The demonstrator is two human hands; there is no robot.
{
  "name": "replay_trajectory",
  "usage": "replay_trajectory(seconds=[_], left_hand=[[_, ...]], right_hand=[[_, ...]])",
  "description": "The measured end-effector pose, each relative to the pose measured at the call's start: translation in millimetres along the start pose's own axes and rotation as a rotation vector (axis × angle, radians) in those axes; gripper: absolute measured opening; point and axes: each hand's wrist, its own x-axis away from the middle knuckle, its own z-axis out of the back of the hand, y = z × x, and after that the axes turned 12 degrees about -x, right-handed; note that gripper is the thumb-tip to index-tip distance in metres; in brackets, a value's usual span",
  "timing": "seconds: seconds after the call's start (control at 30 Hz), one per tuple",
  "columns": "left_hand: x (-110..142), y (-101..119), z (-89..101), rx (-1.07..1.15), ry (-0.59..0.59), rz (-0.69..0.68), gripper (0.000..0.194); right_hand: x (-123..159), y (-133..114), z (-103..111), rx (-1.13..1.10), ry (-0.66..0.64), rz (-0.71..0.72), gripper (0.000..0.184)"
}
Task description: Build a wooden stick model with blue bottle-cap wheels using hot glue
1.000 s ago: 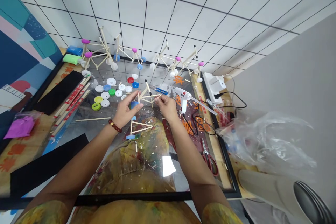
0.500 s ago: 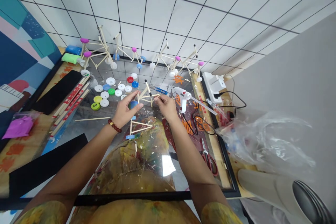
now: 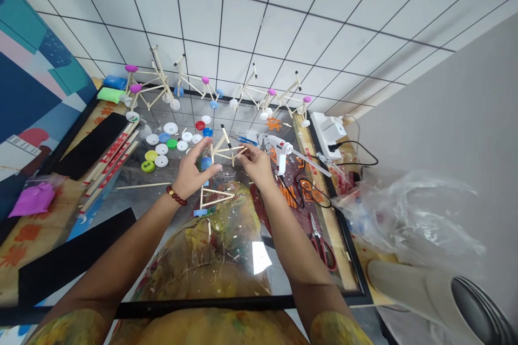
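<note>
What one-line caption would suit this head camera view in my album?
Open left hand beside a blue cap, right hand pinching a wooden-stick frame.

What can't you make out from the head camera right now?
Head view only:
The right hand hides its grip on the stick frame.
Left hand against blue bottle cap: contact too close to tell.
Plastic bag: film blurs its contents.
Pale cylinder: cut off by the edge.

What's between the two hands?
In the head view, a stick frame with a blue cap at its left end lies between the left hand and right hand.
</note>
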Motion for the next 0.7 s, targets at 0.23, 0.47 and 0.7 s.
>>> replay_trajectory(seconds=[0.23,0.47,0.7], left_hand=[[-14.4,71.4,36.4,-0.408,0.353,-0.398,0.058],[-56.1,147.7,64.3,-0.532,0.3,-0.74,0.027],[-18.3,107.6,34.9,-0.372,0.464,-0.358,0.04]], right_hand=[[-6.1,8.5,7.0,0.048,0.038,0.044,0.034],[-8.3,6.5,8.9,0.077,0.015,0.032,0.037],[-4.0,-3.4,9.6,0.084,-0.015,0.073,0.026]])
